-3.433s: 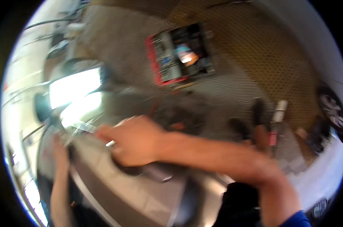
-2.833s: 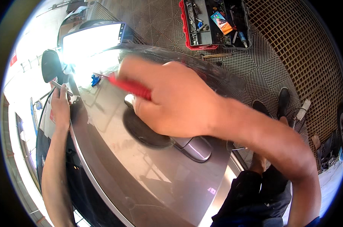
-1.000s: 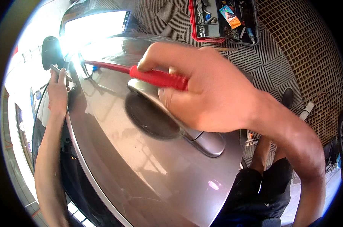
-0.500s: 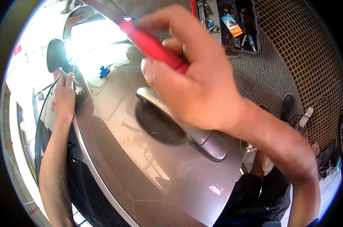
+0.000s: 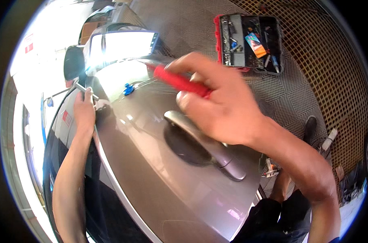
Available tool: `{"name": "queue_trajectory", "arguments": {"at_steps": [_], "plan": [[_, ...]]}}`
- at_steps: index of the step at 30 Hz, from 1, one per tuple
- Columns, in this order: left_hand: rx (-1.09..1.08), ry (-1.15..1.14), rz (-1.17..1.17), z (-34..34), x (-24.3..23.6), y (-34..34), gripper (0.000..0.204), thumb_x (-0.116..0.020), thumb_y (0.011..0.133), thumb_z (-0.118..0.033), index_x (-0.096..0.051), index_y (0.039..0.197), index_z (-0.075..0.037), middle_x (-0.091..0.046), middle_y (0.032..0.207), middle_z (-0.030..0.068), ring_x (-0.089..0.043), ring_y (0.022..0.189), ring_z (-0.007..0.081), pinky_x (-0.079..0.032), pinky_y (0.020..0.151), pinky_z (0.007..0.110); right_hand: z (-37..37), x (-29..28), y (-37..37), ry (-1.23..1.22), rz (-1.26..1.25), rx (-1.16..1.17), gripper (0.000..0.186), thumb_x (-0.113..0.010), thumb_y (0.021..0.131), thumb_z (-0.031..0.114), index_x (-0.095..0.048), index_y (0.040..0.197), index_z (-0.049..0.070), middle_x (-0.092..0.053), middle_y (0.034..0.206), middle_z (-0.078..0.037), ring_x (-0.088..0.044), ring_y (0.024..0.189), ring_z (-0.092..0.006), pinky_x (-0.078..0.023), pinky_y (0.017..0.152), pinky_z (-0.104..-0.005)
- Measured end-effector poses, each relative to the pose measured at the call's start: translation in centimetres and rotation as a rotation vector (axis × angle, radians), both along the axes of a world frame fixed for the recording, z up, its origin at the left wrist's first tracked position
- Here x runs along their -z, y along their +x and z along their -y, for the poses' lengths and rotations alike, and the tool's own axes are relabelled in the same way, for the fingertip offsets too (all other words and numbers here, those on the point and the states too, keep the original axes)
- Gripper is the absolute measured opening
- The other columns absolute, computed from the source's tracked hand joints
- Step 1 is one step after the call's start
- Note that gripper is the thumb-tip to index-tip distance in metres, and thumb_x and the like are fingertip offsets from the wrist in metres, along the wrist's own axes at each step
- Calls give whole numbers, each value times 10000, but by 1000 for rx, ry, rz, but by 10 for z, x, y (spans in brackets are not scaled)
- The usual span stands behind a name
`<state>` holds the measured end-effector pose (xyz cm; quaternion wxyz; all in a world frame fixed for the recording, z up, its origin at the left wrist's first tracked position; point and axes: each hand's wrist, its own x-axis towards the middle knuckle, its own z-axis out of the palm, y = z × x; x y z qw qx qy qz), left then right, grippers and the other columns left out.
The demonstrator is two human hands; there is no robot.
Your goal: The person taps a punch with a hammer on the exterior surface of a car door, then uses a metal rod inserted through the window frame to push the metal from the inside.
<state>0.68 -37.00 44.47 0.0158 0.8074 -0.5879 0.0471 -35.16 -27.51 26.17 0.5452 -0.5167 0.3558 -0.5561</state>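
My right hand (image 5: 228,109) is closed round a red-handled tool (image 5: 180,82) above the beige car door (image 5: 143,162). Its metal end is blurred and points toward a blue plastic tab (image 5: 128,89) on the door's surface. I cannot tell whether the tool touches the panel. At the door's upper edge by the window, my left hand (image 5: 85,113) grips a metal T-shaped bar (image 5: 86,90); the bar's lower part is hidden by the hand and the door edge. The door handle (image 5: 200,141) lies below my right hand.
A black wing mirror (image 5: 74,62) stands just beyond my left hand. On the patterned floor an open toolbox (image 5: 242,40) holds small parts. A bright lit panel (image 5: 127,43) reaches over the far end of the door. Brown grating (image 5: 313,52) covers the floor at right.
My right hand has brought the red-handled tool down closer to the door. My left hand stays on the metal bar. The whole view has shifted, showing more of the toolbox.
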Motion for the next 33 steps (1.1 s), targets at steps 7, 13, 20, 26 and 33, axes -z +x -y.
{"name": "queue_trajectory", "arguments": {"at_steps": [7, 13, 20, 26, 33], "plan": [[-108, -23, -118, -3, -1, -16, 354, -547, 1125, -302, -662, 1137, 33, -668, 868, 113, -693, 746, 222, -530, 722, 367, 0, -6, -8, 35, -135, -273, 413, -648, 961, 67, -596, 1370, 55, -649, 875, -48, -580, 733, -106, -486, 711, -305], [-55, -61, -49, -3, 4, -14, 356, -557, 1119, -299, -667, 1125, 40, -706, 922, 154, -709, 852, 292, -527, 816, 416, 1, -8, -1, 162, 114, -118, 467, -663, 936, 47, -585, 1396, 39, -627, 939, -38, -548, 791, -95, -475, 748, -291], [-83, -109, 10, -4, 6, -3, 352, -552, 1117, -309, -645, 1098, 30, -724, 978, 200, -684, 929, 364, -498, 872, 460, 0, -17, -6, 226, 37, -164, 439, -647, 950, 133, -587, 1381, 76, -716, 965, -237, -746, 883, -406, -567, 812, -434], [-113, -157, -101, -6, 8, -5, 349, -549, 1115, -318, -639, 1168, 15, -733, 1023, 203, -702, 978, 372, -510, 887, 465, 2, -13, -11, 296, -74, -289, 479, -649, 953, 151, -567, 1424, 123, -728, 998, -250, -739, 936, -436, -570, 841, -496], [-170, -122, -52, -5, 3, -16, 383, -513, 1118, -357, -613, 1222, -3, -731, 1141, 259, -663, 1122, 486, -486, 972, 546, -26, 54, -42, 455, -56, 171, 424, -665, 954, 106, -589, 1366, 41, -685, 1034, -94, -654, 857, -168, -538, 803, -328]]}}
